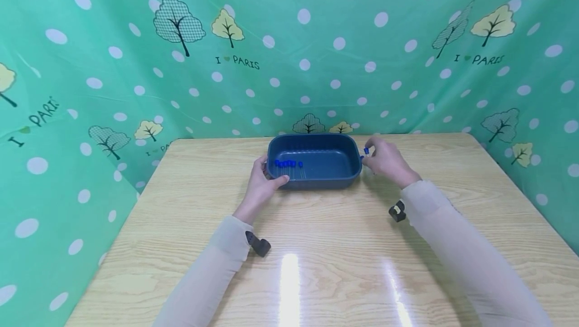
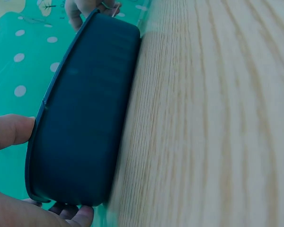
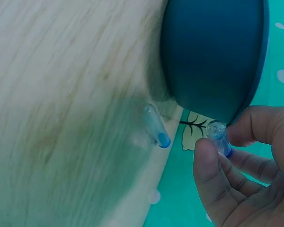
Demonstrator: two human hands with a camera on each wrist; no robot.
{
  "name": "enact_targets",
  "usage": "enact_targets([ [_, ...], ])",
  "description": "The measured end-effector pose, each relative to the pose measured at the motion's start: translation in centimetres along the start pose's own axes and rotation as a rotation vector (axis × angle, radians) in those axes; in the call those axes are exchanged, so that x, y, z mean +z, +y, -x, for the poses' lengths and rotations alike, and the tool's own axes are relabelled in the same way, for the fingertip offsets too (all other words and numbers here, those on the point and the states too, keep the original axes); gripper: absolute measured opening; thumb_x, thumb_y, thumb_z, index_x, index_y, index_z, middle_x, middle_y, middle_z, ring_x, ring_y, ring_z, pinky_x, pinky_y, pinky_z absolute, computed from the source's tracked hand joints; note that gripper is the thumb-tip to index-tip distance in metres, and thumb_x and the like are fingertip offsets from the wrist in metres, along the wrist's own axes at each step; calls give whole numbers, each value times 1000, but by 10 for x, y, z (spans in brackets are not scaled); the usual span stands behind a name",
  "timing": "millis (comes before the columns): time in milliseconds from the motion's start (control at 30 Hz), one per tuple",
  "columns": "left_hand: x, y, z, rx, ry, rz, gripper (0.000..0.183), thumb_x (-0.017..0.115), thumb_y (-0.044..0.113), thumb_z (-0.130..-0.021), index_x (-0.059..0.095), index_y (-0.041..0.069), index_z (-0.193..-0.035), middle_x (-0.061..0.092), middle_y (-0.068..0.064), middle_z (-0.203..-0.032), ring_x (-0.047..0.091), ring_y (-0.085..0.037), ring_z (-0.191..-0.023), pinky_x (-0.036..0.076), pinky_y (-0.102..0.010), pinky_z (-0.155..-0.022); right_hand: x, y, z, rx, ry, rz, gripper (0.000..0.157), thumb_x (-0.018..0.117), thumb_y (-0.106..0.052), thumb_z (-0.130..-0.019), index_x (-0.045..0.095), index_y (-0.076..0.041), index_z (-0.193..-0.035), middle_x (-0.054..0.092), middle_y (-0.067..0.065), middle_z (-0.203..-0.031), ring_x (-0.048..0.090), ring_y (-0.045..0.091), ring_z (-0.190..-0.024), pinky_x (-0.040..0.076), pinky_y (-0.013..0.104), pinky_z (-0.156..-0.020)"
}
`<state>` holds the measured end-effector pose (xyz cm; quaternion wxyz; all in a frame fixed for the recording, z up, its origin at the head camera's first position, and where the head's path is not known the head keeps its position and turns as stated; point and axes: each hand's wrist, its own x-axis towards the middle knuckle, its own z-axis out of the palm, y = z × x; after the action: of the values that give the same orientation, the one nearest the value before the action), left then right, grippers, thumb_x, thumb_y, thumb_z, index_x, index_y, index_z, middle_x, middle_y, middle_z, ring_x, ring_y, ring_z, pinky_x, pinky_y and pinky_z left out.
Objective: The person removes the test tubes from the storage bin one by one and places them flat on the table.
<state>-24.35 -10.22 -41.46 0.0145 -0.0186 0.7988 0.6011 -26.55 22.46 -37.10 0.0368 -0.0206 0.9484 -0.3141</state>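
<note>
My left hand (image 1: 264, 186) clamps one end of the blue basin (image 1: 316, 184), thumb on its near rim. Past that thumb, inside the basin, blue tips (image 1: 289, 163) lie in a row, one slightly apart. My right hand (image 1: 389, 162) pinches a clear, blue-tipped tube (image 3: 218, 135) just outside the basin's other end; a second tube (image 3: 155, 125) is near those fingertips. The wooden tabletop (image 1: 339, 226) runs broad to both sides of my hands, its far edge close beyond my fingers. On the green curtain (image 1: 316, 30) ahead of them I read "I PARIS", a heart between.
</note>
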Motion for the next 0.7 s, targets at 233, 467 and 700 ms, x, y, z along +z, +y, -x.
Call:
enact_targets([
  [233,0,1,1,9,2,18,84,76,15,-80,25,10,-147,37,-17,-144,37,-31,-134,36,-39,-109,2,9,-5,-1,-1,32,45,58,-13,-90,44,2,-129,62,17,-87,62,22,-62,50,31,-53],
  [467,1,2,2,8,-5,34,85,76,13,-80,24,11,-148,34,-16,-147,34,-30,-136,33,-38,-111,4,16,-11,31,-12,49,44,56,-15,-91,44,2,-130,63,17,-87,61,21,-61,49,30,-53],
  [700,0,2,2,4,-6,33,86,76,13,-80,24,10,-148,34,-16,-147,34,-30,-136,33,-39,-111,7,22,-16,56,-27,50,46,58,-13,-90,44,4,-130,64,18,-88,61,22,-59,49,32,-56],
])
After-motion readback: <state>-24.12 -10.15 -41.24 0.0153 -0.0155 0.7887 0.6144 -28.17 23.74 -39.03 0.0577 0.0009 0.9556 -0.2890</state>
